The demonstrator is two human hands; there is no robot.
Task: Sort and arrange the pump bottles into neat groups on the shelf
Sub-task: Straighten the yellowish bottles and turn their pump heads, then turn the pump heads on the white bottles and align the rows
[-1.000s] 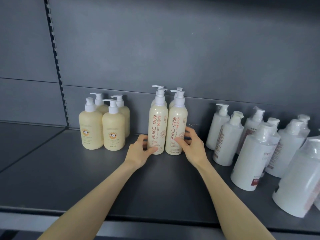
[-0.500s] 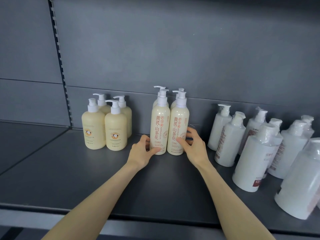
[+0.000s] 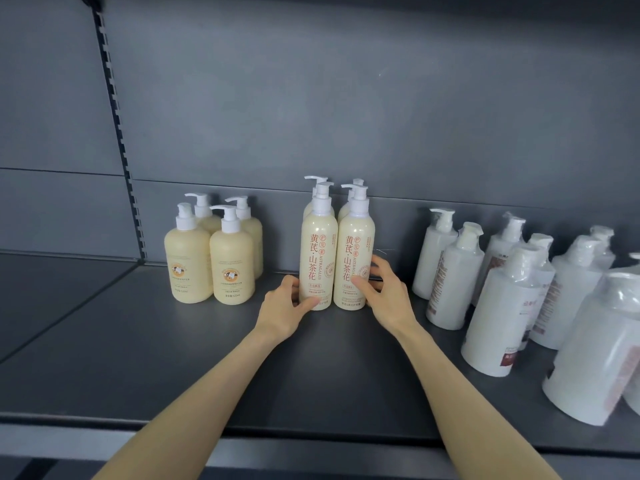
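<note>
Head view, left fingers (image 3: 309, 302): the thumb lies across the low front and the rest curl round the left side of the left front bottle (image 3: 318, 251), one of four tall cream plastic pump bottles with red lettering (image 3: 341, 251). The left hand (image 3: 282, 308) grips it near the base.
Right fingers (image 3: 380, 264): spread and curled round the right side of the right front bottle (image 3: 355, 237), thumb on its label. The right hand (image 3: 389, 299) grips it too.
Held group: two in front, two behind, upright and touching, mid-shelf by the grey back panel (image 3: 346, 98).
Change: over the last second both hands stay put and the four bottles have not shifted; only the view has drifted.
Meaning: this group looks squared up and is probably just being steadied.
Neighbours: four squat yellow plastic pump bottles (image 3: 211, 261) form a tight block to the left. The white shrink-wrapped pump bottles (image 3: 502, 306) to the right stand loose and unaligned, likely next to be sorted.
Edges: on the dark grey metal shelf (image 3: 156, 358), the front lip (image 3: 104, 419) is well clear of the held group, but the nearest white bottles stand close to it.
Open room: bare shelf lies in front and on both sides. The slotted upright (image 3: 117, 140) bounds the left.
</note>
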